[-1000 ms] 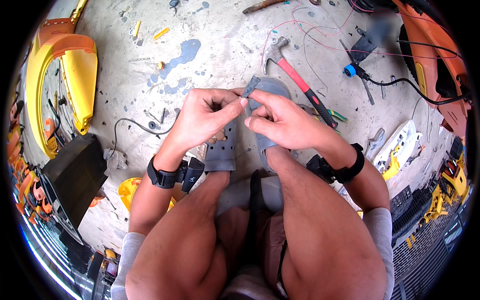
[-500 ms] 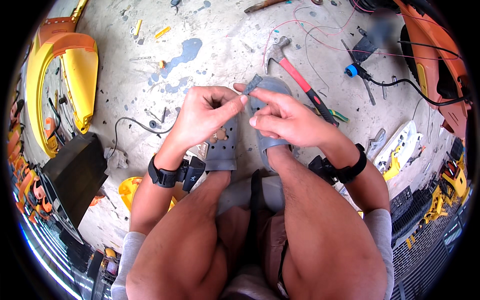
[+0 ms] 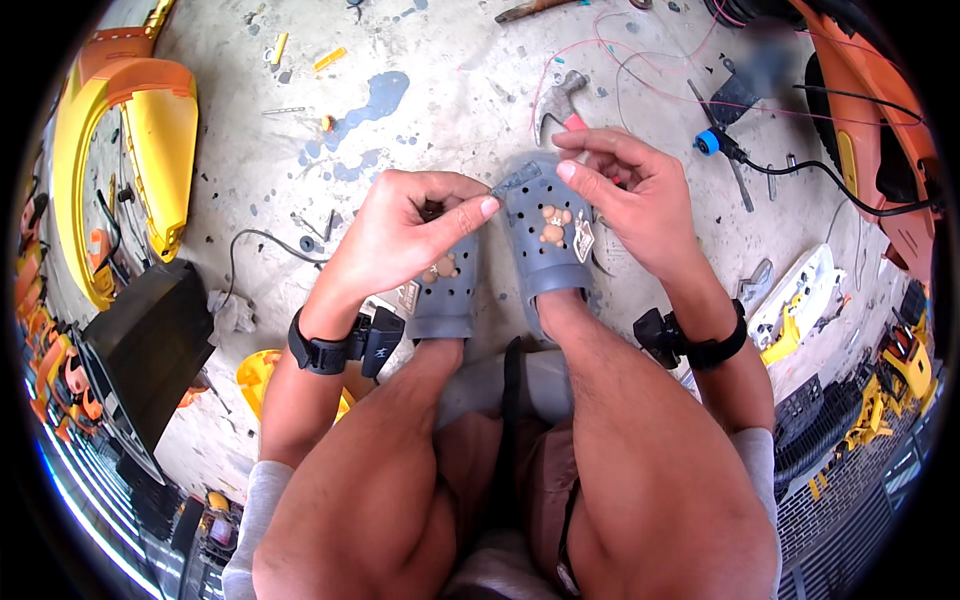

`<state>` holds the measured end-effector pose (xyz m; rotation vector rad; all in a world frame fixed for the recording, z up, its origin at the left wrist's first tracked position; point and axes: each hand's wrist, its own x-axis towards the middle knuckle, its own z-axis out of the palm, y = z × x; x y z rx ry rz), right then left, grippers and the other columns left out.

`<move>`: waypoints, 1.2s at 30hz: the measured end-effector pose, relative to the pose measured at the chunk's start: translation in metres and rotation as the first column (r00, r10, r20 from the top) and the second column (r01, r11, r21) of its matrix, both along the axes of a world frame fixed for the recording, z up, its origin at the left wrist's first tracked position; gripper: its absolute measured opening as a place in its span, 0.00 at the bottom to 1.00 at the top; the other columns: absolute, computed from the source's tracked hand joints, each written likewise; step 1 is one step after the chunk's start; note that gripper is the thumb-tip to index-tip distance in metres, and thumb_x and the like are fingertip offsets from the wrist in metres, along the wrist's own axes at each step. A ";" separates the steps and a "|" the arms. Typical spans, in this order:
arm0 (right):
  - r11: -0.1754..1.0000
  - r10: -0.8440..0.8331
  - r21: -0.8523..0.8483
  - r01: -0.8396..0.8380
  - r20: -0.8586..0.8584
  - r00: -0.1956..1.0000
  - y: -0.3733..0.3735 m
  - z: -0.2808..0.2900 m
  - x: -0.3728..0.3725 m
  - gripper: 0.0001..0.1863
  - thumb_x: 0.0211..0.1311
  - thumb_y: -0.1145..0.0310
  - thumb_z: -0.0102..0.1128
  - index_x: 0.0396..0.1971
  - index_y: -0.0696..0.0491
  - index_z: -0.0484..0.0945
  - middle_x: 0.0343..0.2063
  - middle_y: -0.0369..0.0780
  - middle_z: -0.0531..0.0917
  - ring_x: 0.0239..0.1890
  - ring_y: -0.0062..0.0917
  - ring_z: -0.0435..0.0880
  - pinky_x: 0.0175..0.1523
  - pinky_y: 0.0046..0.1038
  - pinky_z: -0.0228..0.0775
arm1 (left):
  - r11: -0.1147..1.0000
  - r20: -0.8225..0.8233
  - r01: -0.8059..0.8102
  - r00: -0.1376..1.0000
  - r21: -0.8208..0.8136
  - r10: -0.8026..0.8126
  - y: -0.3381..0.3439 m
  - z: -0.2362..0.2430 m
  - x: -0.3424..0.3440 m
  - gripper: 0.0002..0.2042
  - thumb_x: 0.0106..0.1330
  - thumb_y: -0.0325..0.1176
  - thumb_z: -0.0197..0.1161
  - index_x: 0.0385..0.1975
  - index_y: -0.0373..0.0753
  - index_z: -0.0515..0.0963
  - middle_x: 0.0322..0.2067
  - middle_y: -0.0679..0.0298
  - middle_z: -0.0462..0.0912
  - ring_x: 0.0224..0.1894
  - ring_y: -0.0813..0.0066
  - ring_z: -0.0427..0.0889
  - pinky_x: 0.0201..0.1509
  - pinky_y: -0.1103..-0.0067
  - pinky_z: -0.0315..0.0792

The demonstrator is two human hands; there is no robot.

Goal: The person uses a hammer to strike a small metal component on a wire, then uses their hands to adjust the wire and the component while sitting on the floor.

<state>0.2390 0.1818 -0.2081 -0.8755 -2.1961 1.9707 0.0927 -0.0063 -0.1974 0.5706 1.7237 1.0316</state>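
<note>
Between the thumb and forefinger of my left hand [image 3: 410, 230] is a small, flat grey strip [image 3: 518, 179]. Its free end points up and right, over the toe of my right grey clog [image 3: 530, 220]. My right hand [image 3: 640, 205] is raised beside that clog, apart from the strip. Its thumb and forefinger are spread, and I see nothing between them; the other fingers are bent and partly hidden. Behind this hand lies a claw hammer [image 3: 561, 98] on the floor, its red handle mostly covered.
Yellow-and-orange machine panels [image 3: 165, 150] and a black panel [image 3: 150, 350] are at the left. A black cable [image 3: 820, 195] with a blue-ended connector [image 3: 707, 142] runs along the right. Thin red wires [image 3: 640, 60] curl across the stained concrete floor, beyond the hammer.
My right hand has moved up and right, away from the strip, and its fingers have spread. The hammer's handle is now mostly covered. My left hand keeps the strip, which now tilts lower.
</note>
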 end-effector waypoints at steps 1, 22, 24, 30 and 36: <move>0.999 0.009 0.045 -0.006 -0.075 0.997 0.000 0.003 -0.003 0.08 0.64 0.72 0.62 0.39 0.60 0.85 0.25 0.34 0.82 0.25 0.11 0.72 0.40 0.18 0.71 | 1.000 -0.004 0.010 1.000 -0.004 -0.010 0.000 0.000 0.000 0.10 0.65 0.32 0.67 0.34 0.29 0.84 0.24 0.69 0.81 0.26 0.88 0.72 0.27 0.85 0.67; 0.929 0.068 -0.368 -0.034 0.078 0.995 -0.007 0.010 -0.015 0.11 0.59 0.69 0.68 0.38 0.61 0.85 0.30 0.36 0.86 0.31 0.15 0.81 0.37 0.17 0.73 | 0.981 0.178 -0.150 0.976 0.119 0.128 -0.003 -0.007 -0.007 0.11 0.67 0.35 0.64 0.34 0.31 0.84 0.18 0.69 0.76 0.21 0.88 0.68 0.24 0.86 0.62; 0.954 -0.087 -0.277 0.112 0.099 0.991 -0.003 0.002 -0.016 0.11 0.62 0.69 0.65 0.39 0.62 0.84 0.31 0.37 0.86 0.32 0.16 0.81 0.37 0.18 0.74 | 0.993 0.092 -0.117 0.989 0.005 0.116 0.000 -0.013 -0.011 0.13 0.69 0.37 0.61 0.34 0.30 0.83 0.17 0.69 0.74 0.21 0.85 0.67 0.23 0.84 0.60; 0.905 -0.217 0.412 0.103 0.240 0.946 0.030 -0.036 0.021 0.18 0.62 0.66 0.63 0.48 0.60 0.79 0.32 0.41 0.85 0.30 0.22 0.80 0.36 0.23 0.71 | 0.991 -0.199 -0.129 0.972 -0.028 0.121 0.017 -0.060 -0.040 0.14 0.70 0.37 0.58 0.41 0.31 0.79 0.24 0.65 0.77 0.28 0.80 0.73 0.33 0.80 0.69; 0.661 -0.045 0.705 -0.257 0.380 0.924 0.031 -0.076 0.071 0.20 0.52 0.64 0.69 0.44 0.56 0.80 0.35 0.44 0.83 0.43 0.42 0.78 0.52 0.38 0.68 | 0.988 -0.794 -0.115 0.589 0.105 0.153 0.001 -0.109 -0.051 0.25 0.59 0.36 0.68 0.54 0.31 0.69 0.38 0.52 0.78 0.37 0.62 0.79 0.44 0.69 0.75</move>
